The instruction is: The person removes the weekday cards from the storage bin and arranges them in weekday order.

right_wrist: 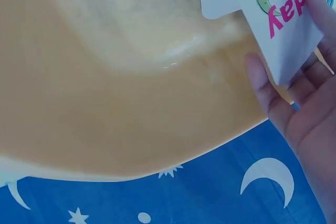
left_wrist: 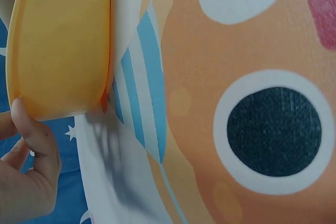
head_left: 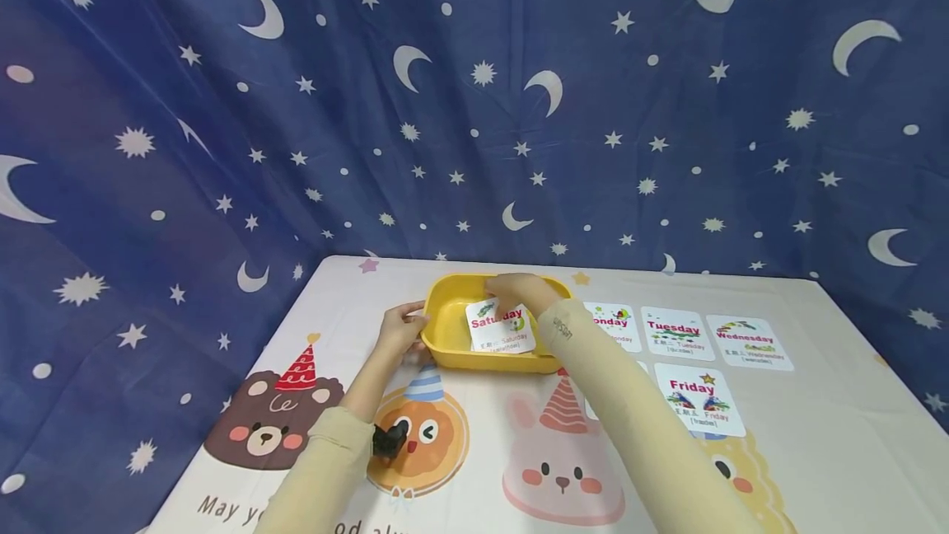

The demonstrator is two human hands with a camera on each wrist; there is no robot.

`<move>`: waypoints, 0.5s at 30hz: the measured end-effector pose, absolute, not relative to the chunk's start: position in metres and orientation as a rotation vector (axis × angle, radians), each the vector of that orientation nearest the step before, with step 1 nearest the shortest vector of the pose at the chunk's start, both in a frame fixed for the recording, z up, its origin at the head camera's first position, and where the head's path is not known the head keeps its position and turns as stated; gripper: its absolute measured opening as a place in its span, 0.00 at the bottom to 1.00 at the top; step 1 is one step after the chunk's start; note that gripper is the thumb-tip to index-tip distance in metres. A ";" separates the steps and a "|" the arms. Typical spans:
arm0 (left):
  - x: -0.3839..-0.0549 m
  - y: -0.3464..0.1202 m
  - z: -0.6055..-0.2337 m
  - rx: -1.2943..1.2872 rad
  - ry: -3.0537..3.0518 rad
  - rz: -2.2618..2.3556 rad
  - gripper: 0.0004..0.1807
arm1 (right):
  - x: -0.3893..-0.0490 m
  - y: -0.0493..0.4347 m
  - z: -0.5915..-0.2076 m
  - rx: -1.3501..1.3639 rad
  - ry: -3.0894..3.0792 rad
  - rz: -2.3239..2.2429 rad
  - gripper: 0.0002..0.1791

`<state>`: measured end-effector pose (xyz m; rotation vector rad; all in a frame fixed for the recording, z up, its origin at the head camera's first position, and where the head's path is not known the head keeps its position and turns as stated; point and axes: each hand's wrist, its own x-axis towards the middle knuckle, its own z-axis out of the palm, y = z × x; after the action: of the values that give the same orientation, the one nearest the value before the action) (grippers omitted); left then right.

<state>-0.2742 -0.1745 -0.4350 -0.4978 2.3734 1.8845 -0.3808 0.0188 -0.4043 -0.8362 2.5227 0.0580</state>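
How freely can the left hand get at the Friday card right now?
Probably not freely: the left hand grips the yellow tray, and the right sleeve crosses between that hand and the Friday card.

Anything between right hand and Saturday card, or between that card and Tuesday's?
Nothing visible between the right hand and the Saturday card, which it pinches. Toward the Tuesday card, the side of the yellow tray stands between.

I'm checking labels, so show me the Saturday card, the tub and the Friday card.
Saturday card [head_left: 501, 333]: head view, middle of its printed face.
Tub [head_left: 485, 362]: head view, outer wall on the near side.
Friday card [head_left: 700, 400]: head view, middle of its printed face.
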 end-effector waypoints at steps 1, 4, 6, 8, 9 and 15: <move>-0.274 -0.174 -0.435 -0.494 2.373 1.884 0.22 | -0.380 0.020 -0.404 -0.821 2.516 0.038 0.22; -0.274 -0.174 -0.437 -0.499 2.366 1.884 0.23 | -0.376 0.022 -0.401 -0.776 2.503 -0.014 0.26; -0.274 -0.175 -0.437 -0.508 2.365 1.880 0.23 | -0.373 0.023 -0.397 -0.772 2.505 -0.020 0.28; -0.274 -0.175 -0.437 -0.514 2.366 1.879 0.23 | -0.370 0.023 -0.394 -0.797 2.513 -0.009 0.27; -0.274 -0.175 -0.436 -0.518 2.367 1.877 0.23 | -0.369 0.023 -0.392 -0.816 2.517 -0.002 0.27; -0.275 -0.175 -0.438 -0.500 2.368 1.864 0.23 | -0.360 0.029 -0.386 -0.848 2.528 -0.014 0.28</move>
<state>-0.2754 -0.1750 -0.4378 -0.5001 2.3681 1.8645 -0.3600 0.0290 -0.3855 -0.8483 2.5277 -0.0142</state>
